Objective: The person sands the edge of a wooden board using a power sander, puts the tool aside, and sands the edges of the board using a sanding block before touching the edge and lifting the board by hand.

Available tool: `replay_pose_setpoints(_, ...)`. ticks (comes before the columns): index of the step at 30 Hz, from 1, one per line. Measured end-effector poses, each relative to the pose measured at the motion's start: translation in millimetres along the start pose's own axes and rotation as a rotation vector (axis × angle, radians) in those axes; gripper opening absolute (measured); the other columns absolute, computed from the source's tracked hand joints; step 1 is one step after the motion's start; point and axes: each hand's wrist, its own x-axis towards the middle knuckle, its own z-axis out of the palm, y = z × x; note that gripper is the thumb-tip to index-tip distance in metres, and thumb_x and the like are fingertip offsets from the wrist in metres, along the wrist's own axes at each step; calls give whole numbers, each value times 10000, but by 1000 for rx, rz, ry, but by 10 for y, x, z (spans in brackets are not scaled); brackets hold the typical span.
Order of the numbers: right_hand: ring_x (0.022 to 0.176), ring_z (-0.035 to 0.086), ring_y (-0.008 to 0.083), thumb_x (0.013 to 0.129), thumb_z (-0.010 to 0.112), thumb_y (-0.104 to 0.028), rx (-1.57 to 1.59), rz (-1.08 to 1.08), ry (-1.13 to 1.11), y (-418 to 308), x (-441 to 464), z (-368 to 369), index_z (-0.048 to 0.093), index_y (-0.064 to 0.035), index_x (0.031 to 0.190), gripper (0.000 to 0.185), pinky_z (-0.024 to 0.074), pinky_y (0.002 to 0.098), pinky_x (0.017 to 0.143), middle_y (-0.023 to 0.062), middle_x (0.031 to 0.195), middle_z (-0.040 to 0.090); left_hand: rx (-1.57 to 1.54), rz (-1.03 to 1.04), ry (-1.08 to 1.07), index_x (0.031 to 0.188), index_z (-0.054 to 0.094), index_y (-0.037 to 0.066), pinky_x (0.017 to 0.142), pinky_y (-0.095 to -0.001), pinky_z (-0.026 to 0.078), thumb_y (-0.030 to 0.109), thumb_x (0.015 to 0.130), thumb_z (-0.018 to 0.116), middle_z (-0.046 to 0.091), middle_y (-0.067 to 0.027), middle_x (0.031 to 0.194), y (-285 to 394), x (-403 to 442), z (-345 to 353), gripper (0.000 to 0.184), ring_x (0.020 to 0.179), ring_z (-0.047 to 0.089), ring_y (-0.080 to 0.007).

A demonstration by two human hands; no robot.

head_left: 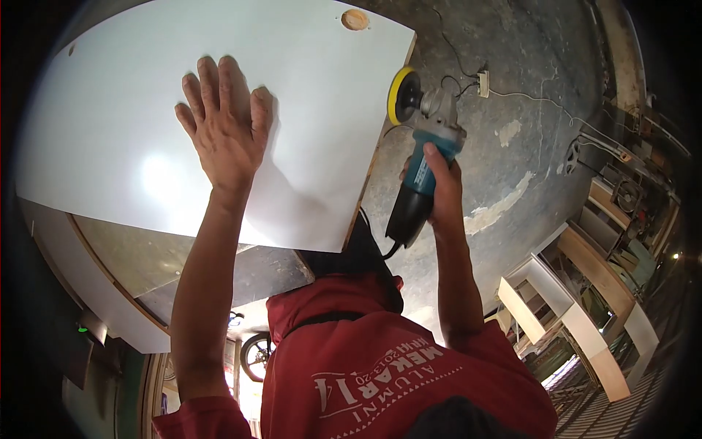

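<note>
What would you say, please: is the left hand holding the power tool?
No, the left hand rests spread on the white panel.

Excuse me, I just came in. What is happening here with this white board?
A person presses the left hand flat, fingers spread, on the white board. The right hand grips a teal-and-black power tool by its body. The tool's yellow disc is at the board's edge; whether it touches or spins, I cannot tell. Near one corner, the board has a round recess.
</note>
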Motion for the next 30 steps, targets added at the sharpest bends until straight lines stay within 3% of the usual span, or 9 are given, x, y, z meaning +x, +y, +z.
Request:
replay_pose_setpoints(11, 703, 682, 215, 951, 668, -280, -76, 11, -22, 308, -388, -66, 577, 21, 1183, 390, 560, 345, 656, 122, 831, 669, -22, -17, -18, 1582, 376, 150, 1211, -646, 153, 524, 1027, 448, 318, -150, 1648, -17, -8, 3, 673, 1536, 225, -422)
replay_pose_setpoints(18, 719, 679, 197, 955, 679, -320, -51, -29, 4, 5, 6, 23, 585, 15, 1189, 419, 560, 335, 678, 113, 838, 668, -11, -7, -13, 1577, 386, 145, 1210, -643, 154, 538, 1026, 440, 321, -161, 1644, -7, -11, 4, 679, 1532, 228, -430)
replay_pose_setpoints(24, 708, 677, 181, 946, 680, -277, -65, -32, -24, 578, -443, -253, 610, 12, 1143, 357, 554, 327, 661, 98, 842, 673, 23, 30, 22, 1555, 413, 118, 1190, -637, 191, 544, 1030, 432, 358, -192, 1614, -16, -19, 21, 676, 1503, 271, -457)
replay_pose_setpoints(26, 762, 691, 175, 895, 761, -234, -18, 73, -65, 742, -686, -300, 643, 22, 1124, 363, 576, 324, 711, 78, 894, 690, 31, 51, 41, 1547, 421, 109, 1181, -634, 206, 536, 1033, 432, 370, -197, 1605, -9, -16, 25, 668, 1493, 287, -461)
replay_pose_setpoints(30, 762, 695, 182, 890, 761, -230, -24, 47, -51, 897, -932, -264, 640, 28, 1120, 366, 579, 329, 714, 83, 891, 692, 47, 77, 61, 1533, 435, 93, 1160, -627, 233, 507, 1041, 434, 393, -203, 1586, -16, -10, 29, 643, 1467, 321, -467)
